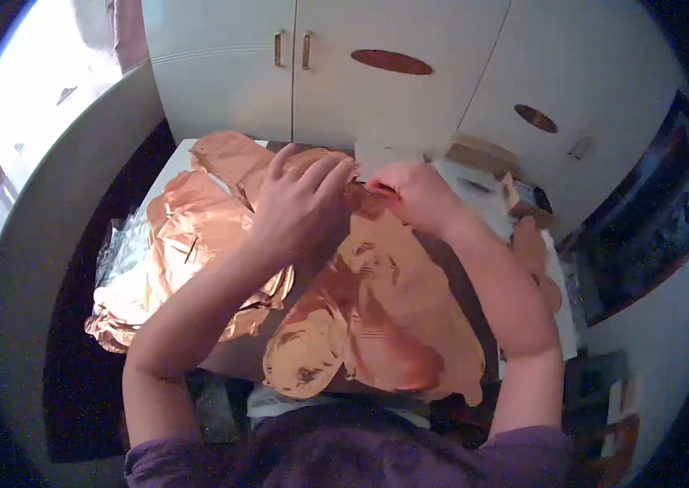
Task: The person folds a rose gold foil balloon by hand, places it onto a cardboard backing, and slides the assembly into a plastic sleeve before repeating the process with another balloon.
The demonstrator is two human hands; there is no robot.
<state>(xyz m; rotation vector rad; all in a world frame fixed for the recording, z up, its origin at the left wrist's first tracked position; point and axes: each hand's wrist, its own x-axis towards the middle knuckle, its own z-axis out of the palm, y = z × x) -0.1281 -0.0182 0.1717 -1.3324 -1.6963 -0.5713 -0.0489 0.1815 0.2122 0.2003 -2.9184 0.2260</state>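
Note:
A flat rose-gold foil balloon (409, 285) lies across the table in front of me, its rounded lobes at the near edge. At its far, narrow end, my left hand (300, 199) pinches the foil between thumb and fingertips, the other fingers partly extended. Close beside it on the right, my right hand (418, 195) is closed, its fingers curled at the same end of the foil. A small dark spot shows between the two hands; what it is I cannot make out. Left of my left forearm lies a pile of shiny, crumpled foil balloons (198, 220).
Clear plastic wrapping (121, 244) pokes out beside the pile. Cardboard boxes (483, 153) stand at the back right, with another foil piece (529, 248) at the right edge. White cabinet doors (393, 106) rise behind the table; a curved panel (60, 195) bounds the left.

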